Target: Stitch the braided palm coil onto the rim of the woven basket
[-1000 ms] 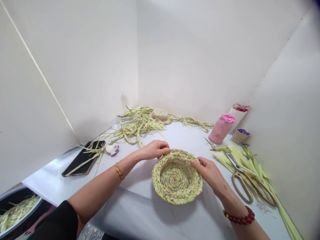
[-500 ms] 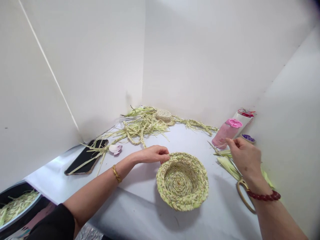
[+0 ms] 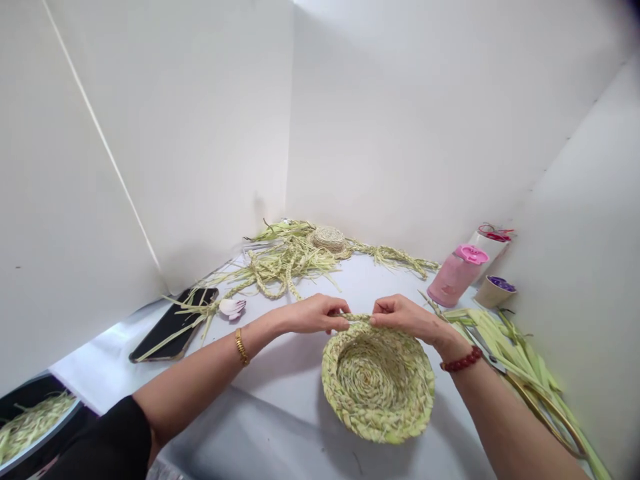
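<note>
A round bowl-shaped piece of coiled, braided straw (image 3: 377,380) rests on the white table, its hollow facing up toward me. Just above its far rim, a braided straw cord (image 3: 357,317) stretches between my two hands. My left hand (image 3: 320,313) pinches the cord at its left, and my right hand (image 3: 407,317) pinches it at the right. From the left hand, the braid appears to run back toward a pile of braids and loose straw (image 3: 280,263). A small woven straw hat (image 3: 329,239) sits on that pile.
At left lie a black phone (image 3: 175,323) under straw ends and a purple-white clip-like piece (image 3: 233,308). On the right stand a pink bottle (image 3: 456,277), a cup with purple contents (image 3: 495,291), green husk strips (image 3: 520,347) and scissors (image 3: 555,407). A tub of straw (image 3: 37,423) is lower left.
My right hand has come left and down from beside the pink bottle to the bowl's far rim, and now grips the braid. The bowl appears slightly lower and further right.
</note>
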A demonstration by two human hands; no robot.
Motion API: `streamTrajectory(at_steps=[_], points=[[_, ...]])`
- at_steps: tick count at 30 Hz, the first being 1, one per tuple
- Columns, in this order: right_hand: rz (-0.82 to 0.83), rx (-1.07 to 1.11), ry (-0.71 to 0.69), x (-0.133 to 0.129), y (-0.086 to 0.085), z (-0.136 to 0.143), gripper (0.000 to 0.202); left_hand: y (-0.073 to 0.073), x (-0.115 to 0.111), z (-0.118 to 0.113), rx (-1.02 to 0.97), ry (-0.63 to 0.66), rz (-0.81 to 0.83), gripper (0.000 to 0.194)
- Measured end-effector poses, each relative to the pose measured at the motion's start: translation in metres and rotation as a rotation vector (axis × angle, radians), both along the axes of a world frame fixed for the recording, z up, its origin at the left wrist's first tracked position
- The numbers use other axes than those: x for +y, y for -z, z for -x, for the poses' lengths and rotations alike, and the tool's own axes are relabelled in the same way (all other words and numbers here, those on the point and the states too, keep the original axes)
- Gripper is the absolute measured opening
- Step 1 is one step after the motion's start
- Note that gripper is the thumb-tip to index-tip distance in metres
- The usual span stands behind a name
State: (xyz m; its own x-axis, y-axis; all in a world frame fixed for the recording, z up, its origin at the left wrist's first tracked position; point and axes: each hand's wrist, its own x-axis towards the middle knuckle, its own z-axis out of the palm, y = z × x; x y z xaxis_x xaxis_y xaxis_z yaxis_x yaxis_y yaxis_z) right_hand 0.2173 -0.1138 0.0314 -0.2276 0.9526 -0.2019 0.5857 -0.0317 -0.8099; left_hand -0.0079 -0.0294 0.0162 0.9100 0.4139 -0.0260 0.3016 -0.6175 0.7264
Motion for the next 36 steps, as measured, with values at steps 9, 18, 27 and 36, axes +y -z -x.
streamTrajectory(at_steps=[9,18,27,36], points=[[-0.140,0.170,0.211,-0.034,0.028,-0.024,0.038,0.006,0.055,0.037,0.057,-0.166,-0.442,0.028],[-0.172,0.309,0.257,-0.034,0.036,-0.023,0.033,-0.097,0.047,0.020,-0.043,-0.211,-0.594,0.031],[-0.191,0.313,0.220,-0.034,0.039,-0.029,0.037,-0.069,-0.008,0.053,0.107,-0.279,-0.450,0.041],[-0.215,0.239,0.215,-0.039,0.033,-0.022,0.037,-0.021,-0.016,0.000,0.112,-0.212,-0.557,0.034]])
